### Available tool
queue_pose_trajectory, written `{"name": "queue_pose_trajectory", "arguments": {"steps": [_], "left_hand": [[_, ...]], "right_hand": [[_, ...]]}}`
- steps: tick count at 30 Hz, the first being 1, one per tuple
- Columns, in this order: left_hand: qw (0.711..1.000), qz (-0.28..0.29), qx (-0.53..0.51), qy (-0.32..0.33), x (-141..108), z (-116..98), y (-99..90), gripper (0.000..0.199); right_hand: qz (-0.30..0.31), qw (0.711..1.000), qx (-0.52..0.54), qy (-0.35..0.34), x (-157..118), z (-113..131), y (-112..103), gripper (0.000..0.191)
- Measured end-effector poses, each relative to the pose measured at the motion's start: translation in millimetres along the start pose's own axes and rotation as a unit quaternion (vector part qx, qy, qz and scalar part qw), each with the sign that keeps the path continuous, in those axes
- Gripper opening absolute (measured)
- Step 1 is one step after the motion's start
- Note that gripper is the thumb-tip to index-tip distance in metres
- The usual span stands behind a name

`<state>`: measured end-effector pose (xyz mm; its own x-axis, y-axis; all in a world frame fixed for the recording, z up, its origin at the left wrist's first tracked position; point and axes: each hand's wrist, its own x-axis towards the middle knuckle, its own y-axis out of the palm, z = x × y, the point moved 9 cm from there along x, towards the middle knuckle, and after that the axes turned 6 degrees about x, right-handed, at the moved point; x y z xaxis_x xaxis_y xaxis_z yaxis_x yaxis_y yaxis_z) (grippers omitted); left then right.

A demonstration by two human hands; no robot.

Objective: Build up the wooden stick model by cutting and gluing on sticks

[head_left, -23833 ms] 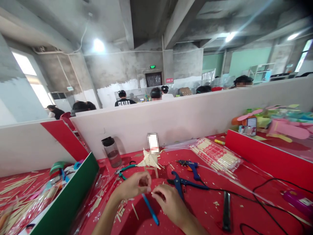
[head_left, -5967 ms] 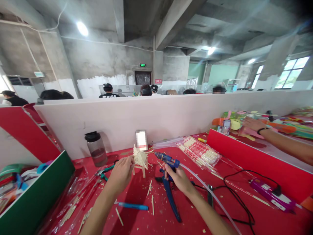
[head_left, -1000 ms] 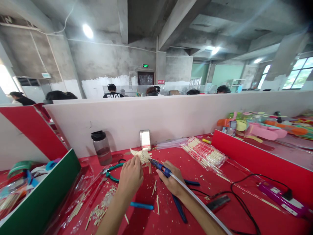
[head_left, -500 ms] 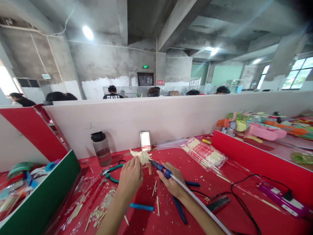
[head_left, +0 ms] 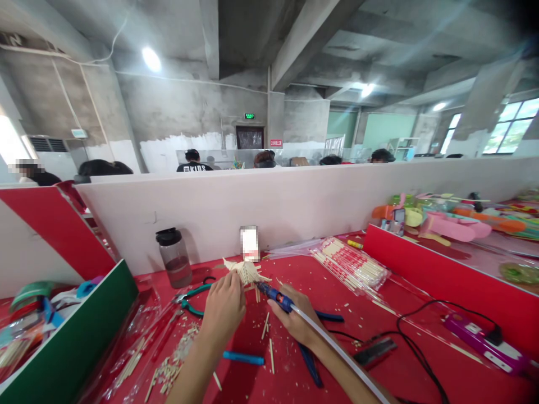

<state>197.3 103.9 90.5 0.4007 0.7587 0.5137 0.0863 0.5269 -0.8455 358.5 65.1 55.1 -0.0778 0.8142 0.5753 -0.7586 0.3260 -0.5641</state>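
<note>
Left hand (head_left: 224, 302) seemingly pinching stick model (head_left: 247, 271); right hand (head_left: 297, 317) gripping glue gun (head_left: 276, 297) (shirt (head_left: 194, 167) reads "KIDS")

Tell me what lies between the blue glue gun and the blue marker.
In the head view, a short pale stick lies between the blue glue gun and the blue marker.

Smooth, glossy red tabletop (head_left: 295, 331); matt pale wooden sticks (head_left: 272, 356); shiny clear plastic wrapping (head_left: 381, 276) right of centre

Bottle (head_left: 174, 259) left of stick model (head_left: 246, 272), pen (head_left: 243, 358) before.
</note>
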Motion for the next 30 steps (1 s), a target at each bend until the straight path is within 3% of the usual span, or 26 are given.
{"name": "queue_pose_trajectory", "arguments": {"steps": [4, 8, 11, 14, 20, 26, 30], "left_hand": [[1.0, 0.002, -0.002, 0.003, 0, 1, 2.3, 0.03], [1.0, 0.013, -0.011, -0.002, 0, 5, 5.6, 0.027], [0.999, 0.032, -0.029, -0.002, 2, 8, 9.3, 0.025], [0.998, 0.048, -0.044, -0.006, 3, 14, 11.7, 0.026], [0.993, 0.083, -0.088, -0.008, 4, 24, 11.3, 0.019], [0.99, 0.089, -0.111, 0.005, 5, 28, 9.1, 0.018], [0.989, 0.084, -0.123, 0.013, 5, 29, 11.6, 0.016]], "right_hand": [[0.074, 0.996, 0.039, -0.014, -7, 7, 2, 0.032], [0.149, 0.978, 0.138, 0.049, -17, -11, -3, 0.037], [0.246, 0.914, 0.285, 0.151, -29, -35, 3, 0.056], [0.288, 0.86, 0.385, 0.168, -33, -45, -1, 0.07], [0.259, 0.789, 0.532, 0.166, -33, -51, -19, 0.042], [0.118, 0.785, 0.579, 0.187, -18, -61, -29, 0.031], [0.132, 0.782, 0.576, 0.201, -18, -60, -27, 0.031]]}}
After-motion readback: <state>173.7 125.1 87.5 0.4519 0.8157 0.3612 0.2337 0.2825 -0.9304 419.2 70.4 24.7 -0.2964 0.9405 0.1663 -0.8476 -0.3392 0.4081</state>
